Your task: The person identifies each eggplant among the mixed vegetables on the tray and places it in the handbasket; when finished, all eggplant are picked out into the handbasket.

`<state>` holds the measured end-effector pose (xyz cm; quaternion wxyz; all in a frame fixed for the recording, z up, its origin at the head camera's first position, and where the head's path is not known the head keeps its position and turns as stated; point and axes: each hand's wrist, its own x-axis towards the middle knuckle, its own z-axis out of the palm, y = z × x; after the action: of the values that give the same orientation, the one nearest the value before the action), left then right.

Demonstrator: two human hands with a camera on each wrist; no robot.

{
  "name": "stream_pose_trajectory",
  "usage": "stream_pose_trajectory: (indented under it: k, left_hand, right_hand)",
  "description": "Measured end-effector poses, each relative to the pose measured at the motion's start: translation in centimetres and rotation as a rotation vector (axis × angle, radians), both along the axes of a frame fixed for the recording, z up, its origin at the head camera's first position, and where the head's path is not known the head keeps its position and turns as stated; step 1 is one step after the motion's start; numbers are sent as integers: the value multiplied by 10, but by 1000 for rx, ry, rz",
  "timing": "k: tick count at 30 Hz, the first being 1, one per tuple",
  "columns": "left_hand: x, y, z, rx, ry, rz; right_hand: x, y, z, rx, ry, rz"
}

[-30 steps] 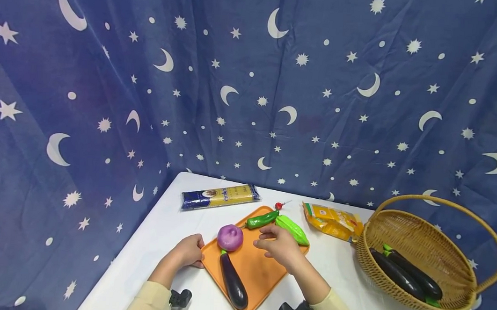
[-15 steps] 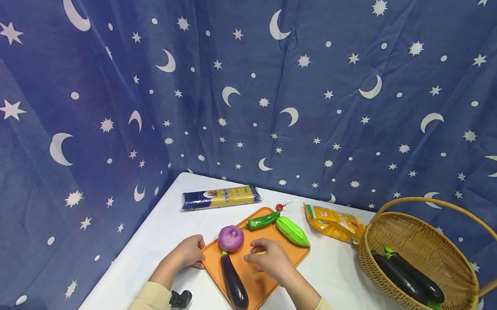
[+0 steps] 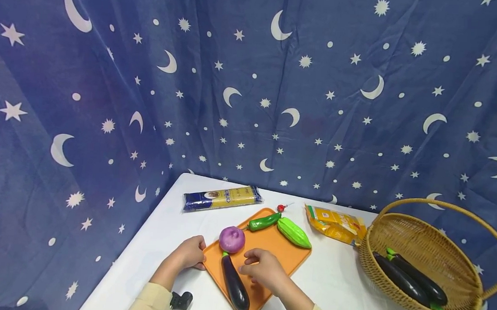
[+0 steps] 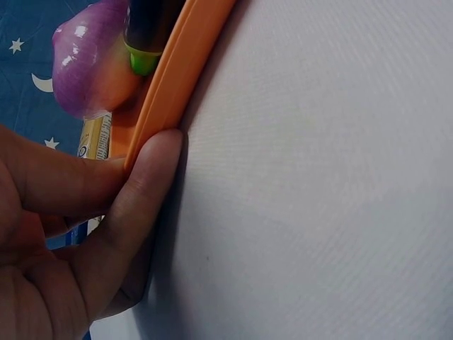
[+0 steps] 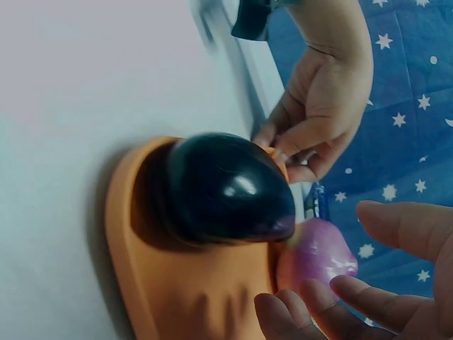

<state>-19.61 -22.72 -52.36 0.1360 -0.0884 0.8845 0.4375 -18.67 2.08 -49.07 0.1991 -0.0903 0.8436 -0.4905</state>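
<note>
My left hand [image 3: 191, 252] pinches the left corner of an orange tray [image 3: 287, 257]; in the left wrist view its thumb and finger close on the rim [image 4: 170, 92]. Over the tray, my right hand [image 3: 264, 269] hovers just right of a dark eggplant [image 3: 234, 285], holding nothing. Its fingers are spread and slightly bent in the right wrist view, apart from the eggplant [image 5: 226, 191]. A purple onion [image 3: 232, 239] lies beyond the eggplant's stem. A green chili pepper [image 3: 264, 222] and a light green ridged vegetable [image 3: 294, 232] lie along the tray's far side.
Behind the tray lies a blue and yellow pasta packet [image 3: 223, 198]. A small red item [image 3: 281, 207] sits by the tray's far corner. To the right are an orange bag [image 3: 335, 224] and a wicker basket [image 3: 422, 220] holding two eggplants [image 3: 410, 278].
My right hand has moved left and nearer to me, from beside the light green vegetable to beside the eggplant on the tray. The left hand keeps its grip on the tray.
</note>
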Motion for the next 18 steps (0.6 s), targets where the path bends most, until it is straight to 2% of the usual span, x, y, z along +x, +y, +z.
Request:
stream_pose_trajectory:
  k: [7,18]
  left_hand:
    - [-1,0,0,11,4,0]
    - [0,0,0,29,5,-3]
  right_hand:
    - [5,-3,-7,0,-7,13]
    - [13,-11,-10,124,27,25]
